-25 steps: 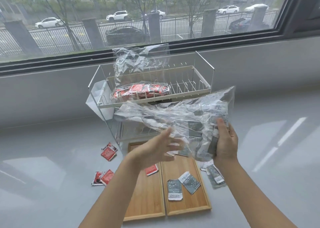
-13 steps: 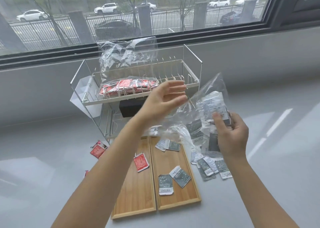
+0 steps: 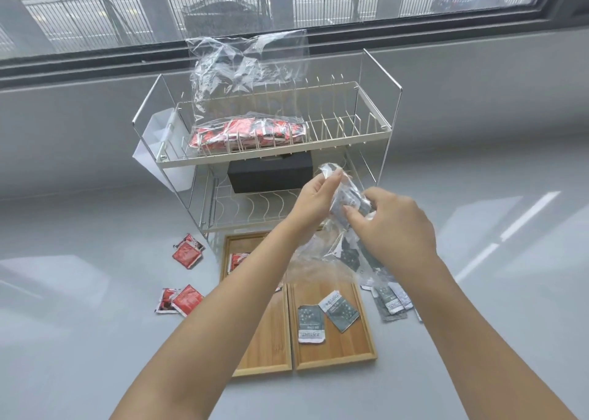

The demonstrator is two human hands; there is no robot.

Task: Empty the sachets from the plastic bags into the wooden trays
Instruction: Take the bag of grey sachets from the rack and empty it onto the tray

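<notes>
My left hand (image 3: pixel 314 206) and my right hand (image 3: pixel 395 225) both grip a clear plastic bag of grey sachets (image 3: pixel 345 228) above two wooden trays. The right tray (image 3: pixel 338 352) holds two grey sachets (image 3: pixel 325 319). The left tray (image 3: pixel 264 352) holds a red sachet (image 3: pixel 237 260), partly hidden by my left forearm. More grey sachets (image 3: pixel 390 301) lie on the table just right of the trays. A second bag of red sachets (image 3: pixel 248 134) rests on the top shelf of a wire rack.
The white wire rack (image 3: pixel 376 129) stands behind the trays with a black box (image 3: pixel 271 171) on its lower shelf and a white cup (image 3: pixel 159 145) on its left side. Loose red sachets (image 3: pixel 183 276) lie on the grey table left of the trays. A window runs behind.
My left hand has come down from beside the bag and taken hold of its top. The bag has bunched together between both hands, lower and nearer the trays.
</notes>
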